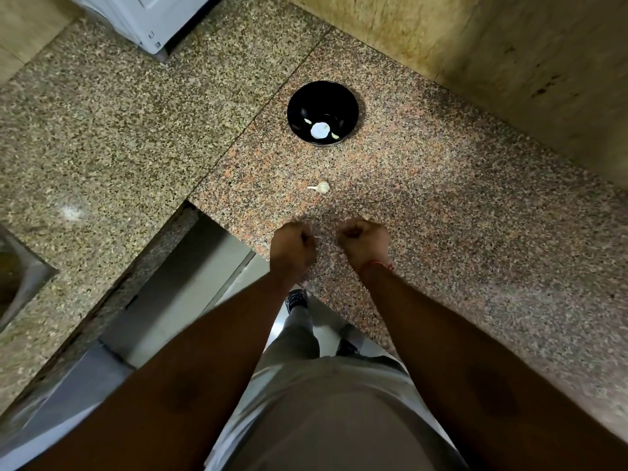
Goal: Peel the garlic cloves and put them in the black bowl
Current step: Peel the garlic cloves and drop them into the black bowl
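Note:
The black bowl (pixel 323 112) stands on the granite counter (pixel 441 198) ahead of me, with two peeled garlic cloves (pixel 308 121) and a bright glare spot inside. A small garlic head (pixel 321 187) with its stem lies on the counter between the bowl and my hands. My left hand (pixel 292 246) and my right hand (pixel 365 239) hover side by side near the counter's front edge, both curled into fists. A tiny pale bit shows at my left fingertips; what either fist holds is hidden.
A white appliance (pixel 149 18) stands at the back left. A steel sink (pixel 17 277) is at the far left edge. A tiled wall (pixel 509 62) rises behind the bowl on the right. The counter steps inward at my left, with floor and my feet below.

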